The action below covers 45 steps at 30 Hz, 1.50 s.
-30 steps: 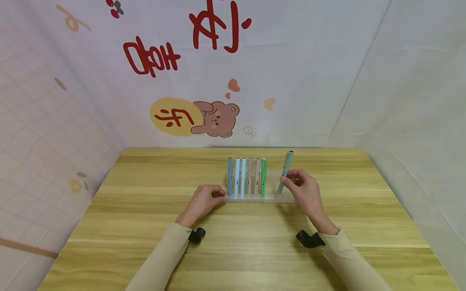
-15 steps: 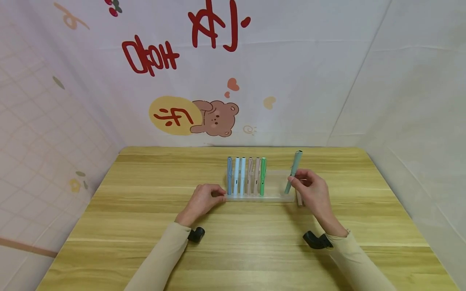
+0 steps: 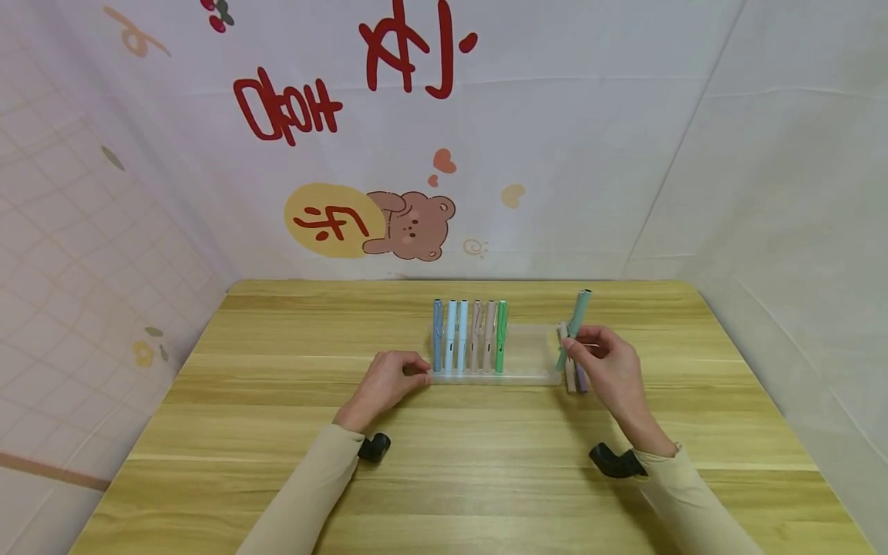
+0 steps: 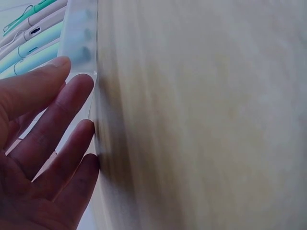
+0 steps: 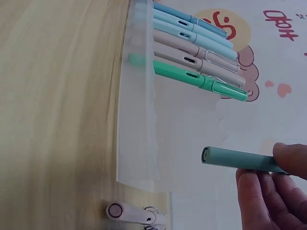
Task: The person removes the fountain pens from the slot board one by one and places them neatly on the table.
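A frosted clear pen stand [image 3: 523, 376] holds a row of upright pens, from a blue pen [image 3: 438, 335] at its left end to a bright green pen [image 3: 502, 337]. At the stand's left end, my left hand [image 3: 390, 385] touches the corner with its fingertips; the left wrist view shows the fingers slightly bent, with gaps between them. My right hand [image 3: 607, 370] pinches a grey-green pen [image 5: 235, 159] between thumb and fingers. That pen tilts, top to the right, near the stand's right end. Its lower end is free in the right wrist view.
Just past the stand's right end lie a beige pen [image 5: 132, 212] and a purple pen [image 3: 582, 379], partly behind the right hand. The wooden table [image 3: 472, 478] reaches back to a printed white cloth [image 3: 576, 154]. Black wrist cameras sit at both cuffs.
My right hand has moved rightward with the grey-green pen, from over the stand's right part to its right end. The beige and purple pens have come into sight. My left hand stays put.
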Tool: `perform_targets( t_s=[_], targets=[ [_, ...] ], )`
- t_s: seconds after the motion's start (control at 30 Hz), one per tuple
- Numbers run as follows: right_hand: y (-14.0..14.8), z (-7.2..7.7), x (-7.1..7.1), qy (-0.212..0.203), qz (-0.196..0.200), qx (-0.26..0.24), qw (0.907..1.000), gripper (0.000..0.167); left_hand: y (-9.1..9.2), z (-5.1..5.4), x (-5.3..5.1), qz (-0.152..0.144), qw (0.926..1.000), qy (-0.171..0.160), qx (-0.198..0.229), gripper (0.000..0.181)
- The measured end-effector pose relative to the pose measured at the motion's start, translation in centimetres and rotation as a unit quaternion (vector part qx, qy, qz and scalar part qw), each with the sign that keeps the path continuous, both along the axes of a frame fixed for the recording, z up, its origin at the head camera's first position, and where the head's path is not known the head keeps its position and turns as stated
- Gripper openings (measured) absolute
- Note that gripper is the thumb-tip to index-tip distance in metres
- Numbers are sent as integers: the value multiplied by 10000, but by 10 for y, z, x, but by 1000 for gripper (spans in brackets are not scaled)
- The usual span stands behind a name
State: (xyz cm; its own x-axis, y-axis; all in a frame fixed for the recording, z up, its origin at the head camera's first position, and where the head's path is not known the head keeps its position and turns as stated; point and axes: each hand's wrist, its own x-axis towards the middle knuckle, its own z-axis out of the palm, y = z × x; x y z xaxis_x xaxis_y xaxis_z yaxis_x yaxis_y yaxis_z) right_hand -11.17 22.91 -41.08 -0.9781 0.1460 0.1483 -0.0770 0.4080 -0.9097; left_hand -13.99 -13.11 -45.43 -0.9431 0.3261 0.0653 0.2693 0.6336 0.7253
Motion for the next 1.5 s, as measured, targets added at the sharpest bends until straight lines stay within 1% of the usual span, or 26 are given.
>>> perform_targets(
  t_s=[0.27, 0.5, 0.73, 1.13, 1.5],
  targets=[
    [8, -3, 1, -129, -67, 140, 9998, 40, 1, 1, 0, 36, 10000, -37, -23, 7],
    [15, -3, 1, -146, -95, 199, 9996, 41, 0, 0, 0, 35, 10000, -20, -51, 7],
    [24, -7, 0, -168, -158, 387, 9990, 41, 1, 1, 0, 42, 10000, -40, -56, 8],
    [36, -11, 0, -186, -170, 355, 9991, 42, 1, 2, 1, 58, 9999, -7, -82, 7],
    [49, -13, 1, -397, -153, 409, 9983, 48, 2, 2, 1, 83, 9999, -63, -54, 8]
  ],
)
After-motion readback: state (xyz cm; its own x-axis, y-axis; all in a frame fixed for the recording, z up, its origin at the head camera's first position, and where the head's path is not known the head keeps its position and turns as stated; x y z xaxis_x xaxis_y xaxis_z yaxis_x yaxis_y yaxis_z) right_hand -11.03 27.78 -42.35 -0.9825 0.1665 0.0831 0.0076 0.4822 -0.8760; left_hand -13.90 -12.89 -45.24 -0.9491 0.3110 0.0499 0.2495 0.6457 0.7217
